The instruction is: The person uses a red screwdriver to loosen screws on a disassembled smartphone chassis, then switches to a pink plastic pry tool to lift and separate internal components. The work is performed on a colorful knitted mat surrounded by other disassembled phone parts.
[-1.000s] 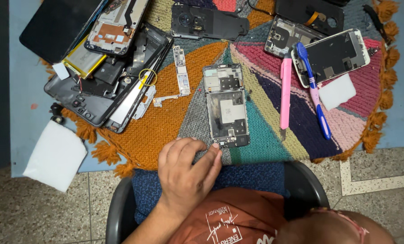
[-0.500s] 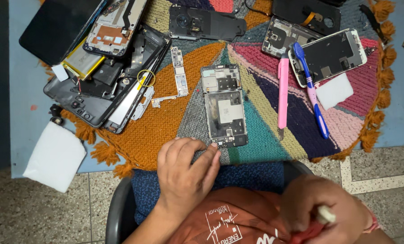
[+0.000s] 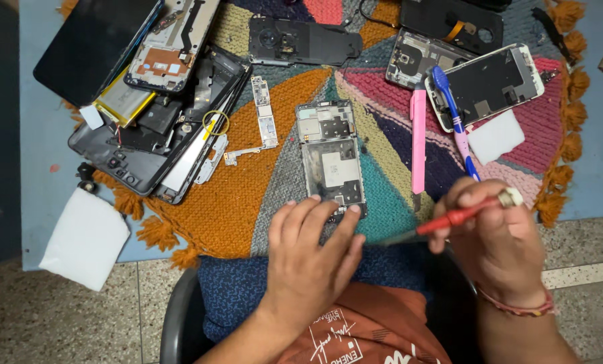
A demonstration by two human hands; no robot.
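An opened phone frame lies upright on the colourful knitted mat, showing its metal inner parts. My left hand rests palm down at the frame's near end, fingertips touching its bottom edge. My right hand is closed around a red-handled screwdriver, whose thin shaft points left toward the frame's lower right corner. The tip stops just short of my left fingers.
A pile of phone backs, screens and a yellow battery fills the left. A pink tool, a blue pen, a white-edged phone, a small white pad and dark phone shells lie beyond. White cloth sits near left.
My right hand has come up from my lap into view, carrying the red screwdriver toward the phone frame. My left hand has stayed at the frame's near end.
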